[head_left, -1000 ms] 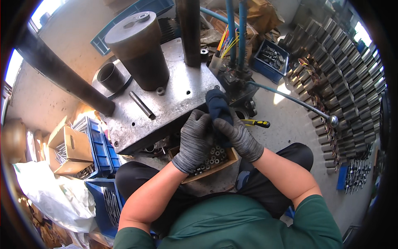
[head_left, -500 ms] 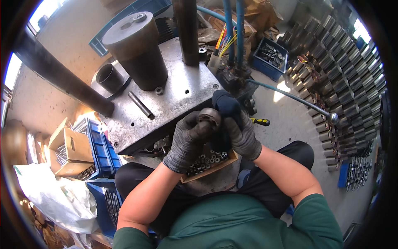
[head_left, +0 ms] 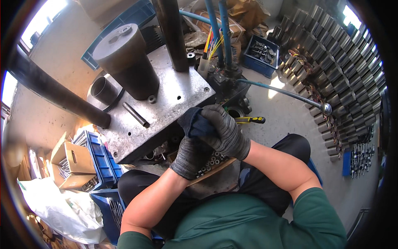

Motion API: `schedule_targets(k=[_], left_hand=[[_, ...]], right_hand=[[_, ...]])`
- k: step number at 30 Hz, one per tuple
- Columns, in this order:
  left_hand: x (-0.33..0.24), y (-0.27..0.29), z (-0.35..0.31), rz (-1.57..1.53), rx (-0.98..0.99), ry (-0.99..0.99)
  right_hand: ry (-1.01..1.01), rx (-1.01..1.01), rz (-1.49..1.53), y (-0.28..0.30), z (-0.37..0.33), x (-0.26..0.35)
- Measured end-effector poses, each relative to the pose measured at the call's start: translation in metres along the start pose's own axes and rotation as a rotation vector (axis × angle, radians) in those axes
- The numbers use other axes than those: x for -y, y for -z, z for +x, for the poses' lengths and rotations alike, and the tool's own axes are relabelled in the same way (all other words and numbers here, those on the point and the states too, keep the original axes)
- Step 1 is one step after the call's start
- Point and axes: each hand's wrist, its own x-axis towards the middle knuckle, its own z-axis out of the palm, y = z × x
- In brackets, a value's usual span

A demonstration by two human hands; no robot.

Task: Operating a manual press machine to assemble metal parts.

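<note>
In front of the steel press table my two grey-gloved hands are together. The fingers of my right hand (head_left: 227,132) are wrapped over a dark blue cloth (head_left: 193,121), pressing it down over what my left hand holds. My left hand (head_left: 190,157) is closed underneath; the round, hollow metal part seen in it earlier is now hidden by the cloth and gloves. Just below the hands a wooden tray (head_left: 211,172) of small metal rings shows in part. A yellow-and-black handled tool (head_left: 253,120) lies to the right of my right hand.
The steel table (head_left: 166,97) carries a large cylinder (head_left: 126,62), a short tube (head_left: 104,90) and a thin pipe (head_left: 135,114). A blue lever (head_left: 286,94) juts out at right, near stacked metal tubes (head_left: 331,62). Blue crates (head_left: 99,155) and a cardboard box (head_left: 74,159) stand left.
The cloth and my right hand have moved left, over the metal part in my left hand, covering it. The view has shifted slightly.
</note>
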Motion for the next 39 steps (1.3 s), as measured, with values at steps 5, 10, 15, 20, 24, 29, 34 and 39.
schedule_targets(k=[5, 10, 15, 20, 24, 29, 34, 39], left_hand=[[-0.013, -0.010, -0.003, -0.559, -0.033, 0.189], [-0.030, -0.022, -0.010, -0.522, -0.023, 0.150], [-0.026, -0.020, -0.013, -0.476, 0.001, 0.107], [-0.029, -0.020, -0.001, -0.531, 0.390, 0.048], [-0.053, -0.034, -0.009, -0.336, 0.152, 0.131], [-0.091, -0.027, 0.000, -0.074, -0.106, -0.007], [-0.104, 0.005, 0.017, 0.528, -0.336, -0.250], [-0.098, 0.045, 0.041, 1.175, -0.572, -0.117]], right_hand=[[-0.047, -0.021, 0.110, 0.009, 0.006, 0.003], [-0.299, 0.099, 0.332, 0.027, 0.016, 0.012], [-0.344, 0.184, 0.373, 0.039, 0.021, 0.014], [-0.496, 0.100, 0.571, 0.038, 0.011, 0.002], [-0.407, 0.122, 0.077, 0.041, 0.004, -0.019], [-0.340, -0.002, -0.027, 0.054, 0.008, -0.024], [-0.291, -0.065, -0.082, 0.071, 0.020, -0.010], [-0.249, -0.049, -0.139, 0.076, 0.024, -0.004]])
